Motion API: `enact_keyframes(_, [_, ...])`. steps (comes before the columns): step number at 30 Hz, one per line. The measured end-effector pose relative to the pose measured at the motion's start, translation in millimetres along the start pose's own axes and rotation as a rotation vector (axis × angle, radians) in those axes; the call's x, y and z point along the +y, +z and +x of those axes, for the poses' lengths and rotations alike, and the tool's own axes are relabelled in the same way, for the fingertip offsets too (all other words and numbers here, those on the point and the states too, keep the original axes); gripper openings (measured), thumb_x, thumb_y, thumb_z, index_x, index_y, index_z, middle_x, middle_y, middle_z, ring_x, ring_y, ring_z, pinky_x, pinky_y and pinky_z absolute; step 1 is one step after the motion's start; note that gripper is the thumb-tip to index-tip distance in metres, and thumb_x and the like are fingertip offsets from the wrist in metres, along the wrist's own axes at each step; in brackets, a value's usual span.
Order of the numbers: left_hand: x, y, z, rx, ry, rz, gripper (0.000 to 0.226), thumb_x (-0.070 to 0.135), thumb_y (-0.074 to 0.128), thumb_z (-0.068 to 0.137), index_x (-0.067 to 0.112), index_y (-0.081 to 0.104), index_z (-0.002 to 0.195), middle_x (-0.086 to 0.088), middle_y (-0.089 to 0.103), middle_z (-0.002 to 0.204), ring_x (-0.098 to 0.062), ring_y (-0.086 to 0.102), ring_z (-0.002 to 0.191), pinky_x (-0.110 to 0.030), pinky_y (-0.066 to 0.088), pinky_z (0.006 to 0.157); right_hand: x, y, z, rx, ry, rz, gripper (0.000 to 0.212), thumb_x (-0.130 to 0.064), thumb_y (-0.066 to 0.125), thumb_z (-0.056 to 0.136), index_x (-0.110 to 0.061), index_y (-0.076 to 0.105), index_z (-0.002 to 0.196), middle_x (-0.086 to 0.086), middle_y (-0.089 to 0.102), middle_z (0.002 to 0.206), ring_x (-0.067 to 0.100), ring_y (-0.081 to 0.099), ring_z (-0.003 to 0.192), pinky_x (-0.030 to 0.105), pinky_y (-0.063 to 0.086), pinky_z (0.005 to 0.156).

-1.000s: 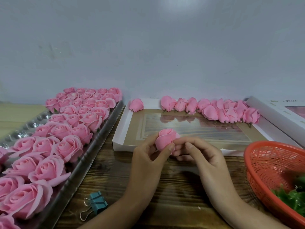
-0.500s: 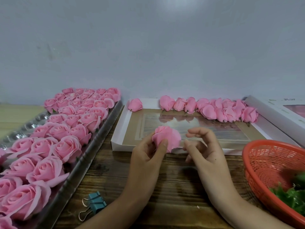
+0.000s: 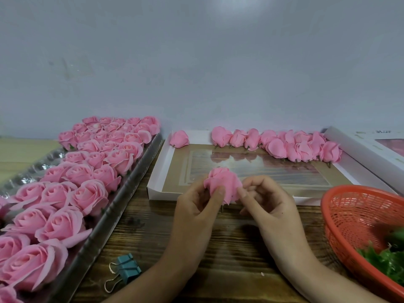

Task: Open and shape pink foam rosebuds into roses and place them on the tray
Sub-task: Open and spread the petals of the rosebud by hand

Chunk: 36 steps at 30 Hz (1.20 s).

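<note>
Two hands work one rosebud (image 3: 223,182) above the wooden table (image 3: 229,248), just in front of the white box lid (image 3: 157,178). The left hand (image 3: 196,206) holds the rosebud from below, thumb pressed on its front and fingers curled behind it. The right hand (image 3: 269,202), fingers curled, appears to pinch the outermost petal on the bud's right side between thumb tip and forefinger. The bud is partly opened: its outer petals stand away from the core, but it is not as wide as the finished roses (image 3: 87,193) packed on the tray (image 3: 122,193) at the left. To do this step well, keep the left grip low at the base, so that the core stays tight and centred. Draw each outer petal outward and down with the right hand, then turn the bud a little and repeat on the next petal. Foam is likely to crease or tear under a hard pull; use light, even pressure. Match the spread of the tray roses before placing. Unopened rosebuds (image 3: 277,145) wait in a row along the far edge of the lid.
</note>
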State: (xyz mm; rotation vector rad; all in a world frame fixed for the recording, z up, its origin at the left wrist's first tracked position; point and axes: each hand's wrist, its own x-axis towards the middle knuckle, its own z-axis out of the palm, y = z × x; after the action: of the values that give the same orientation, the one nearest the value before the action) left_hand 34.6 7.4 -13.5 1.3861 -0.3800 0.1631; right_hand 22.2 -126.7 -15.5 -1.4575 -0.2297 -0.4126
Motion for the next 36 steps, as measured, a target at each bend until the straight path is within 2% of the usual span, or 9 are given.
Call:
enact_keyframes(7, [-0.1, 1.7, 0.5, -0.035, 0.038, 0.049, 0.017, 0.021, 0.059, 0.085, 0.013, 0.068, 0.096, 0.003, 0.070, 0.086, -0.002, 0.064, 0.083, -0.012, 0.047, 0.072, -0.2, 2.6, -0.1, -0.047, 0.043, 0.082, 0.014, -0.020, 0.068, 0.075, -0.009, 0.067, 0.084, 0.006, 0.066, 0.073, 0.014, 0.060, 0.071, 0.017, 0.052, 0.067])
enact_keyframes(12, [-2.8, 1.0, 2.4, 0.000, 0.044, 0.139, 0.027, 0.015, 0.062, 0.086, 0.015, 0.066, 0.112, -0.010, 0.062, 0.108, -0.019, 0.063, 0.101, -0.025, 0.050, 0.087, 0.0, 2.1, -1.1, -0.076, 0.051, 0.101, 0.025, -0.023, 0.072, 0.073, -0.005, 0.065, 0.088, 0.005, 0.066, 0.075, 0.013, 0.061, 0.073, 0.017, 0.053, 0.071])
enact_keyframes(17, [-1.9, 0.1, 0.3, 0.021, 0.061, 0.086, 0.041, 0.009, 0.072, 0.079, 0.026, 0.060, 0.114, -0.001, 0.066, 0.108, -0.014, 0.066, 0.100, -0.022, 0.053, 0.083, 1.6, 3.7, -0.8, -0.067, 0.075, 0.058, 0.031, -0.024, 0.075, 0.068, -0.004, 0.061, 0.088, 0.007, 0.062, 0.077, 0.019, 0.056, 0.076, 0.020, 0.051, 0.072])
enact_keyframes(20, [-1.5, 0.4, -0.4, 0.068, 0.084, 0.087, 0.040, 0.016, 0.077, 0.072, 0.028, 0.054, 0.102, 0.006, 0.065, 0.096, -0.016, 0.067, 0.096, -0.024, 0.054, 0.079, 0.6, 3.8, -1.0, -0.061, 0.092, 0.061, 0.027, -0.021, 0.074, 0.068, -0.005, 0.061, 0.085, 0.007, 0.064, 0.075, 0.020, 0.057, 0.074, 0.017, 0.051, 0.070])
enact_keyframes(22, [-0.9, 0.1, -0.8, 0.088, 0.108, 0.124, 0.036, 0.018, 0.077, 0.069, 0.028, 0.052, 0.094, 0.006, 0.063, 0.093, -0.017, 0.067, 0.095, -0.025, 0.054, 0.078, 0.2, 3.8, -1.3, -0.055, 0.111, 0.056, 0.030, -0.021, 0.074, 0.068, -0.002, 0.062, 0.088, 0.017, 0.067, 0.077, 0.024, 0.059, 0.076, 0.022, 0.051, 0.074])
enact_keyframes(24, [-0.9, -0.6, -1.5, 0.086, 0.136, 0.166, 0.033, 0.013, 0.077, 0.071, 0.027, 0.051, 0.088, 0.003, 0.063, 0.091, -0.019, 0.066, 0.095, -0.027, 0.054, 0.079, 0.4, 3.9, -1.6, -0.042, 0.135, 0.051, 0.038, -0.021, 0.074, 0.067, 0.004, 0.060, 0.093, 0.035, 0.063, 0.088, 0.030, 0.058, 0.081, 0.035, 0.048, 0.081])
enact_keyframes(27, [-0.9, -0.7, -1.7, 0.080, 0.151, 0.197, 0.031, 0.005, 0.077, 0.073, 0.023, 0.054, 0.084, -0.003, 0.066, 0.091, -0.022, 0.066, 0.095, -0.029, 0.053, 0.081, 0.3, 4.5, -0.9, -0.026, 0.173, 0.059, 0.044, -0.020, 0.074, 0.067, 0.008, 0.058, 0.097, 0.044, 0.056, 0.096, 0.033, 0.055, 0.084, 0.044, 0.043, 0.085])
enact_keyframes(32, [0.3, -0.2, -1.7, 0.072, 0.182, 0.232, 0.026, 0.004, 0.077, 0.073, 0.020, 0.058, 0.082, -0.004, 0.067, 0.090, -0.021, 0.066, 0.091, -0.023, 0.052, 0.079, 1.1, 3.3, 0.7, -0.017, 0.211, 0.106, 0.043, -0.015, 0.073, 0.067, 0.011, 0.055, 0.098, 0.043, 0.058, 0.097, 0.035, 0.059, 0.086, 0.041, 0.045, 0.084])
enact_keyframes(36, [0.4, 0.2, -1.9, 0.059, 0.193, 0.248, 0.026, 0.006, 0.077, 0.073, 0.022, 0.060, 0.085, -0.003, 0.067, 0.092, -0.020, 0.065, 0.092, -0.020, 0.051, 0.079, -1.3, 2.9, 1.3, -0.016, 0.225, 0.140, 0.044, -0.013, 0.070, 0.070, 0.014, 0.054, 0.101, 0.044, 0.057, 0.099, 0.033, 0.062, 0.085, 0.025, 0.054, 0.074])
